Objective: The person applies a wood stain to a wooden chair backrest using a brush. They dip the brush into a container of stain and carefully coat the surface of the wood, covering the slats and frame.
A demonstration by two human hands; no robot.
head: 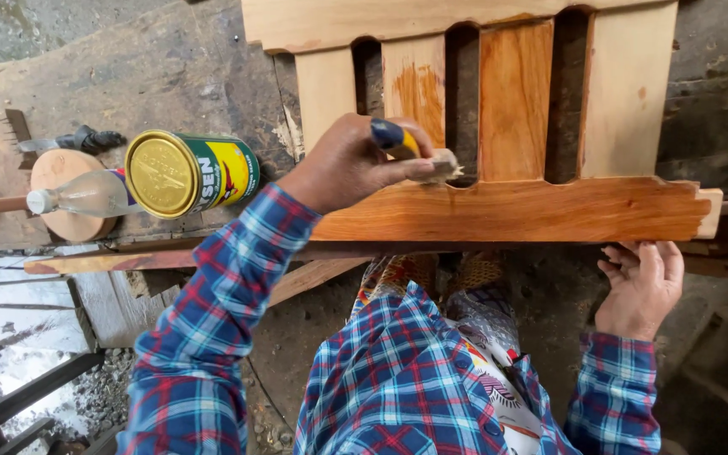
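Rough, dark workbench (170, 67) fills the frame; at centre a brush (406, 147) is gripped by the left hand (351, 164) against the slatted wooden panel (516, 211), whose lower right edge is steadied by the right hand (642, 286). A tin can (191, 173) lies at left.

**Slatted Wooden Panel and Brush: Condition and Position**

The slatted wooden panel (516, 211) lies flat across a dark workbench. Its near rail and one upright slat are glossy orange-brown with finish; the other slats and the far rail are pale and bare, one slat showing a partial orange patch. Rounded slots separate the slats. The brush (419, 152) has a blue-and-yellow handle and pale bristles, tilted with the bristle end touching the panel where a slot meets the near rail.
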